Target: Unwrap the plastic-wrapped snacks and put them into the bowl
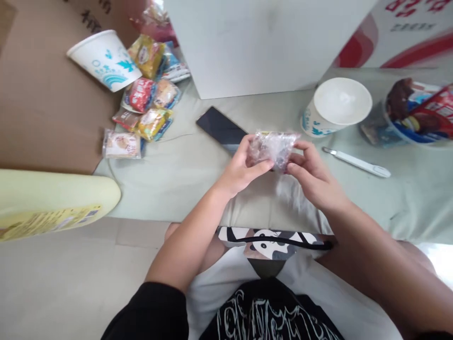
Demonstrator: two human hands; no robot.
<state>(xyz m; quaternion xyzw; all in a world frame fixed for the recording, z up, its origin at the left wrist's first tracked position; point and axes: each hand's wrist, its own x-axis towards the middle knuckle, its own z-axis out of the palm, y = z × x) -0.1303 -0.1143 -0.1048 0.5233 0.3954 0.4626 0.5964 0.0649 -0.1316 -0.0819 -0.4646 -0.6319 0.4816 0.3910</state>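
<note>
A small packet in clear crinkled plastic [272,148] is held up between my two hands over the cloth-covered surface. My left hand [244,170] grips its left side, thumb across the front. At its right edge, the fingers and thumb of my right hand [311,172] close on the wrapper. A loose flap of clear film hangs below the packet. What lies inside is blurred by glare. Behind my left hand rests a dark phone [221,127], partly covered by the hand. To the right of my right hand lies a white slim-handled tool [357,162] with a small metal tip.
A white paper cup [318,115] stands at back right, beside a clear tub [392,125] of wrapped packets. Several wrapped snacks [152,123] and a tilted paper cup [106,61] are at left. A white box [262,52] blocks the back; a yellow container [53,200] juts in left.
</note>
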